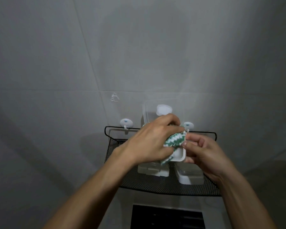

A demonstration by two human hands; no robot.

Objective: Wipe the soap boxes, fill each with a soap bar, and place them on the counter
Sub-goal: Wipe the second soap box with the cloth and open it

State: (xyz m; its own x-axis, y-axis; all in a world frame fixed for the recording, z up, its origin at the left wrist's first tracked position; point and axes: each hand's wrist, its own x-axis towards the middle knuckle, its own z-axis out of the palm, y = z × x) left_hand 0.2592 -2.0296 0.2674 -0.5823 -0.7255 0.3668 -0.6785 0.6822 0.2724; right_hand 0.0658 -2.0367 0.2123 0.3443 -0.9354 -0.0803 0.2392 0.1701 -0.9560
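**Cloth on an open soap box, above the wire shelf**

Head view: I'm looking at a grey tiled wall [56, 55] with a black mesh shelf [155, 182] hung from two white hooks [126, 123]. My left hand [149, 142] has its grip curled round a green-and-white cloth [225, 140], pressing it into a white soap box [179, 156] held up in front of the shelf. The box's clear lid [163, 108] stands open behind my knuckles, tilted up toward the wall. My right hand [203, 154] grips the box from the right side, fingers wrapped under it and thumb on the rim. Two more soap boxes sit on the shelf below: one closed box [153, 171] under my left hand, another [190, 176] just beside it under my right wrist.
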